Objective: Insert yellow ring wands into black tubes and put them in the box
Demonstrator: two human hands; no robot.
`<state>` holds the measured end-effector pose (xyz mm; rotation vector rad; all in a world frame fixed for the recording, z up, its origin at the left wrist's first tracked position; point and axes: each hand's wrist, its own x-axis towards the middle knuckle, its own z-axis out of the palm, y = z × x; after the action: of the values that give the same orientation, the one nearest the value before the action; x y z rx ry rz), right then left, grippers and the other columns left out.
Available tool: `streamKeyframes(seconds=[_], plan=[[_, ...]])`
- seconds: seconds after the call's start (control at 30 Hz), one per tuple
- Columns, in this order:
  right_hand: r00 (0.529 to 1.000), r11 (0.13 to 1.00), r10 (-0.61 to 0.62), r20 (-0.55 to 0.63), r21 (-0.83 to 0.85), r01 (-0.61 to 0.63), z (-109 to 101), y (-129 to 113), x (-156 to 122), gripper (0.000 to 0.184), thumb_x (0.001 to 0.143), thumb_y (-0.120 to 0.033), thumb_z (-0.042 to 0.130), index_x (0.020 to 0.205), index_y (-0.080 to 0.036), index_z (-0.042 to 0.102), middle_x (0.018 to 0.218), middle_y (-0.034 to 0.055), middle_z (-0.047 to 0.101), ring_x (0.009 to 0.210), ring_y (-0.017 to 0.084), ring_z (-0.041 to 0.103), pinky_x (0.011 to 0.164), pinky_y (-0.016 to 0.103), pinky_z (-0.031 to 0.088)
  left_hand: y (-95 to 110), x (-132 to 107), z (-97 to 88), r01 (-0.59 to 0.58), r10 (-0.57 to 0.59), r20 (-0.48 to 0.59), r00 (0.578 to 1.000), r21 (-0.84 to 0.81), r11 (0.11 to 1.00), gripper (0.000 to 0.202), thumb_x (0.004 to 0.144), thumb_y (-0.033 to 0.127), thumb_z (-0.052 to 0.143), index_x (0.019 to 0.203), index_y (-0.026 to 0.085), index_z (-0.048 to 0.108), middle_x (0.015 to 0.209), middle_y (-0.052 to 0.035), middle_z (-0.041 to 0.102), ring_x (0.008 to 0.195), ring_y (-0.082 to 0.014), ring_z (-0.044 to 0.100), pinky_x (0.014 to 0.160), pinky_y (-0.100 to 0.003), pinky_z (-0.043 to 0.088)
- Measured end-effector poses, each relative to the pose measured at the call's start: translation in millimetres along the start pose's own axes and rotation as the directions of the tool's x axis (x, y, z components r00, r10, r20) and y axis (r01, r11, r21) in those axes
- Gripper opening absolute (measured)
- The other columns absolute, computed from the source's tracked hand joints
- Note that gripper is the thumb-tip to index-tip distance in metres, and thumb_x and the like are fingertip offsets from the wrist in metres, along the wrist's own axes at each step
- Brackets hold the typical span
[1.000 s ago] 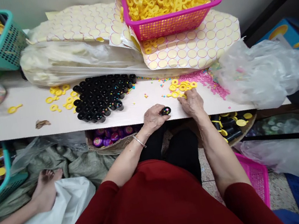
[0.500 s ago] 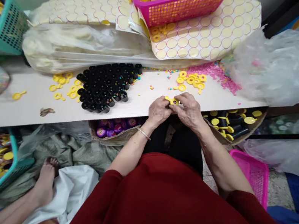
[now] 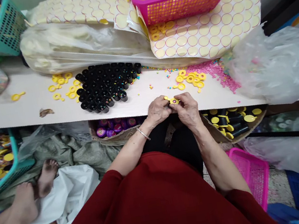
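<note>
My left hand (image 3: 158, 111) and my right hand (image 3: 188, 109) meet at the table's front edge, both pinched on a small black container with a yellow ring cap (image 3: 173, 101) on it. The container itself is mostly hidden by my fingers. Just beyond my hands lies a loose cluster of yellow ring caps (image 3: 192, 79). To the left on the table (image 3: 37, 118) stands a packed group of open black containers (image 3: 108, 83) with coloured beads inside.
A pink basket (image 3: 190, 2) of yellow rings sits at the back on sticker sheets (image 3: 205, 36). A teal basket (image 3: 5, 35) stands back left. Pink beads (image 3: 218, 74), plastic bags (image 3: 276, 62), and boxes under the table hold more parts. Another person's bare feet (image 3: 35, 186) rest lower left.
My right hand left the yellow ring pile and joined my left hand at the table edge. The black container now carries a yellow ring cap between both hands. The other person's feet shifted.
</note>
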<state>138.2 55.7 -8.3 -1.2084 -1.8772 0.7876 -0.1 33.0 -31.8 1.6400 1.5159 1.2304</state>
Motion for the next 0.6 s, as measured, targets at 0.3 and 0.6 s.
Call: streamKeyframes(seconds=[0.3, 0.6], plan=[[0.934, 0.824, 0.357, 0.019, 0.465, -0.324, 13, -8, -8, 0.034, 0.064, -0.037, 0.070, 0.092, -0.019, 0.063, 0.082, -0.0004, 0.061, 0.052, 0.007, 0.049, 0.047, 0.023, 0.044, 31, 6, 6.5, 0.400, -0.494, 0.034, 0.869, -0.637, 0.659, 0.035, 0.063, 0.045, 0.072, 0.066, 0.013, 0.058, 0.054, 0.0044, 0.052, 0.047, -0.0056, 0.046, 0.046, -0.018, 0.037], [0.831, 0.501, 0.546, 0.106, 0.754, -0.425, 17, -19, -5, 0.040, 0.064, -0.049, 0.070, 0.085, -0.016, 0.063, 0.054, -0.0048, 0.058, 0.042, 0.006, 0.051, 0.041, 0.019, 0.050, 31, 9, 12.2, 0.395, -0.499, -0.053, 0.865, -0.542, 0.742, 0.038, 0.061, 0.048, 0.072, 0.064, 0.014, 0.055, 0.052, 0.0059, 0.052, 0.042, -0.0044, 0.044, 0.040, -0.017, 0.032]])
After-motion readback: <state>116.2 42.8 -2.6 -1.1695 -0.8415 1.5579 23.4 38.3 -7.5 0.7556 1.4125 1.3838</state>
